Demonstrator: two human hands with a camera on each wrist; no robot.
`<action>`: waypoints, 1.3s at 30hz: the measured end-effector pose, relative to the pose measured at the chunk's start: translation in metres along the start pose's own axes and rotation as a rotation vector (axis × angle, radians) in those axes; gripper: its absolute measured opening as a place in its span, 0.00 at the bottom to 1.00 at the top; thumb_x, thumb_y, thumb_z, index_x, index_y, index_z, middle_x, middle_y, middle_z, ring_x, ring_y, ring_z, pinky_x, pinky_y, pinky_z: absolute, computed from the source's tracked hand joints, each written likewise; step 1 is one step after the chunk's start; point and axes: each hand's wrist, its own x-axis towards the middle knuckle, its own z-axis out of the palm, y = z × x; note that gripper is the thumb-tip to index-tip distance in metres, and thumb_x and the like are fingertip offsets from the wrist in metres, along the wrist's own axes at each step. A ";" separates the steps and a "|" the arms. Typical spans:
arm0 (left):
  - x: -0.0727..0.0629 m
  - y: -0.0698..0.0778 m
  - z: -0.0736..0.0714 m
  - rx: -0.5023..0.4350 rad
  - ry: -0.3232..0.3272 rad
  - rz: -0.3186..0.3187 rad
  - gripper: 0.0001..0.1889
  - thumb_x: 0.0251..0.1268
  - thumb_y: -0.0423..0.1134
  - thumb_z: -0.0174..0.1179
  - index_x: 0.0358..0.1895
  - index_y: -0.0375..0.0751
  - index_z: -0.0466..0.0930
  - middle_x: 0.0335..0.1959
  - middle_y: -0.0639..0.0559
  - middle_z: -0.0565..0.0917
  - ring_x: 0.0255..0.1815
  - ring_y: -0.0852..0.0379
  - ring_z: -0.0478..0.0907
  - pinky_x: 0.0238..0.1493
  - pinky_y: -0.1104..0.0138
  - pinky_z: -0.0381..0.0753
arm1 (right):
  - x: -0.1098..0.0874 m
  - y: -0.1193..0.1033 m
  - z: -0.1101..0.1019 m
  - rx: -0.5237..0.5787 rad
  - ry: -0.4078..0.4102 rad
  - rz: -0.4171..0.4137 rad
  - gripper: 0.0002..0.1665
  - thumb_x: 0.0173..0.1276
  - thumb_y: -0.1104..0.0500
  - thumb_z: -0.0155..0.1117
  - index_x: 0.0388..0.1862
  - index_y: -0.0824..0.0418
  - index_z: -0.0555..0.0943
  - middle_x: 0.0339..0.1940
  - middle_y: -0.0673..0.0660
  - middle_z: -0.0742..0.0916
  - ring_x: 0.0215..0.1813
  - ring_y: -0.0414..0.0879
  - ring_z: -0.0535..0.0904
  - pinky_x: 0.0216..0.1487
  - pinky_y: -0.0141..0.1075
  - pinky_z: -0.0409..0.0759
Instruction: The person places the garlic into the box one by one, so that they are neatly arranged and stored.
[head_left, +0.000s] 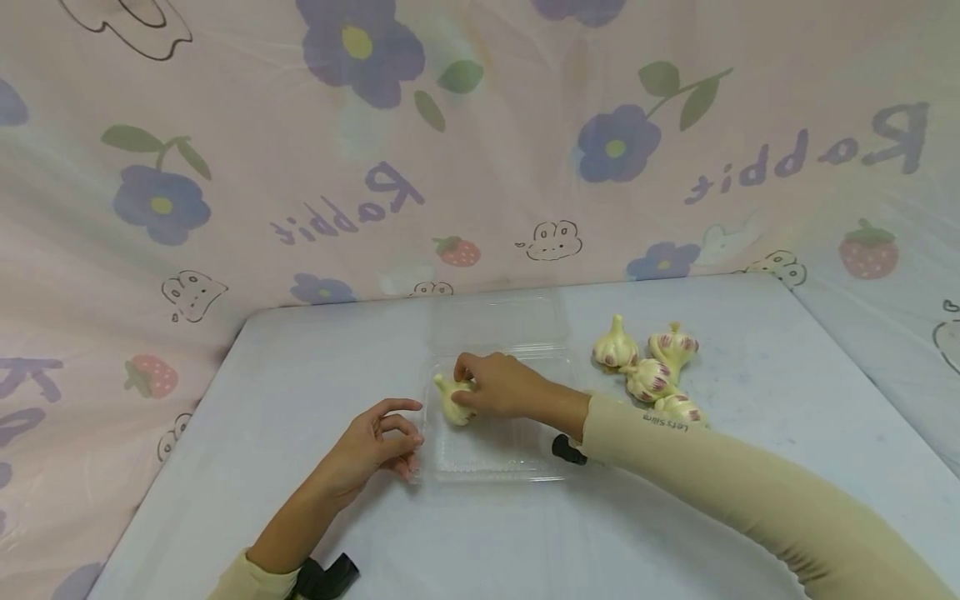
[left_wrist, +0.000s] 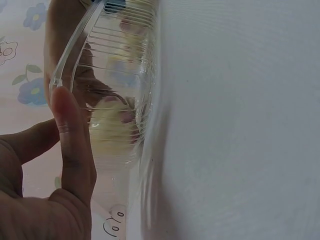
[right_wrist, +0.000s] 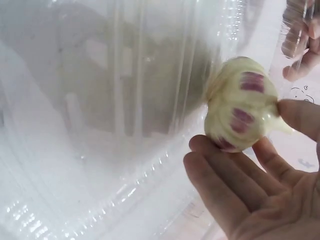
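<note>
A purple-flecked garlic bulb (head_left: 453, 406) is inside the open clear container (head_left: 491, 460)

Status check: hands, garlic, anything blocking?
Right hand pinches garlic bulb inside clear container, left side. Left hand at container's left edge. Lid open, nothing visibly blocking.

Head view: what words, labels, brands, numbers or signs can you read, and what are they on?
"Rabbit": twice, mirrored, purple, on the pink floral fabric backdrop.
"Lets slim": on the beige right sleeve; small, second word uncertain.
Purple lettering at the left edge: cut off, unreadable.
Clear plastic container: no text visible.
</note>
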 end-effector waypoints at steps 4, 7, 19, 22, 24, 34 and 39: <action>0.001 -0.001 0.001 0.001 0.011 -0.008 0.34 0.65 0.32 0.65 0.71 0.29 0.58 0.34 0.56 0.80 0.24 0.60 0.82 0.29 0.66 0.87 | -0.002 0.001 -0.002 -0.045 0.002 0.005 0.19 0.69 0.43 0.65 0.52 0.51 0.79 0.53 0.53 0.88 0.46 0.46 0.83 0.44 0.40 0.82; 0.001 -0.001 0.001 -0.001 0.016 -0.011 0.34 0.65 0.32 0.64 0.71 0.29 0.58 0.34 0.56 0.80 0.23 0.60 0.82 0.28 0.66 0.87 | -0.005 0.003 -0.006 -0.055 0.002 -0.016 0.23 0.65 0.44 0.69 0.54 0.53 0.80 0.57 0.52 0.87 0.54 0.46 0.83 0.53 0.43 0.83; -0.002 0.002 0.003 0.007 0.013 -0.020 0.35 0.65 0.32 0.64 0.71 0.29 0.58 0.34 0.54 0.79 0.24 0.59 0.82 0.28 0.66 0.87 | -0.006 0.010 -0.006 -0.061 0.012 -0.067 0.26 0.55 0.51 0.79 0.51 0.56 0.82 0.51 0.52 0.87 0.49 0.46 0.84 0.54 0.42 0.83; -0.002 0.002 0.003 0.012 0.012 -0.016 0.35 0.65 0.32 0.64 0.71 0.29 0.57 0.34 0.54 0.79 0.24 0.59 0.82 0.28 0.66 0.87 | -0.006 0.008 -0.005 -0.086 0.034 -0.054 0.25 0.56 0.50 0.78 0.50 0.56 0.82 0.50 0.52 0.88 0.52 0.47 0.83 0.55 0.43 0.82; -0.001 0.001 0.003 0.013 0.011 -0.014 0.34 0.66 0.32 0.64 0.71 0.29 0.58 0.34 0.54 0.79 0.23 0.59 0.82 0.28 0.67 0.87 | -0.006 0.007 -0.004 -0.098 0.050 -0.046 0.25 0.56 0.49 0.78 0.50 0.57 0.83 0.50 0.52 0.88 0.54 0.48 0.83 0.56 0.44 0.82; -0.001 0.001 0.004 0.000 0.009 -0.009 0.34 0.66 0.31 0.63 0.71 0.28 0.57 0.32 0.56 0.79 0.22 0.60 0.81 0.27 0.67 0.87 | -0.003 0.005 -0.001 -0.121 0.085 -0.053 0.25 0.54 0.46 0.80 0.47 0.56 0.84 0.48 0.51 0.89 0.51 0.46 0.84 0.53 0.42 0.83; -0.001 0.000 0.004 0.000 0.015 -0.012 0.35 0.66 0.31 0.63 0.71 0.28 0.57 0.32 0.56 0.79 0.22 0.60 0.81 0.27 0.67 0.87 | -0.003 0.006 -0.003 -0.114 0.082 -0.069 0.26 0.54 0.46 0.79 0.48 0.55 0.84 0.49 0.50 0.89 0.51 0.46 0.84 0.53 0.42 0.83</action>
